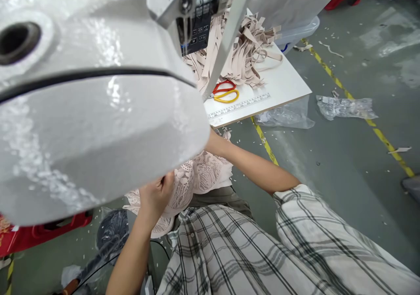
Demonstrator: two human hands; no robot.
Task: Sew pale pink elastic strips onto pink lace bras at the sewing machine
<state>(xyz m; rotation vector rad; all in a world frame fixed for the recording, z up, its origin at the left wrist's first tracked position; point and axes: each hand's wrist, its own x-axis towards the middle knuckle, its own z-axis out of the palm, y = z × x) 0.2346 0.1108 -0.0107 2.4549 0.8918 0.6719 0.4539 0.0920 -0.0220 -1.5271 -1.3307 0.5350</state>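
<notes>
A pale pink lace bra [208,170] with moulded cups lies over my lap, its upper part running under the white sewing machine head [108,133]. My left hand [155,196] is closed at the bra's left side, thumb and fingers pinched together on its edge. On the other side, my right hand [213,142] reaches in behind the machine head. Only the wrist area shows there, so its fingers and whatever they touch are hidden. The needle area is also out of sight behind the machine head.
A white table [288,80] holds a heap of beige fabric strips [243,58], scissors with red and yellow handles [226,96] and a printed ruler scale [243,105]. A control panel [197,28] sits behind the machine. Plastic bags [346,107] and scraps lie on the floor.
</notes>
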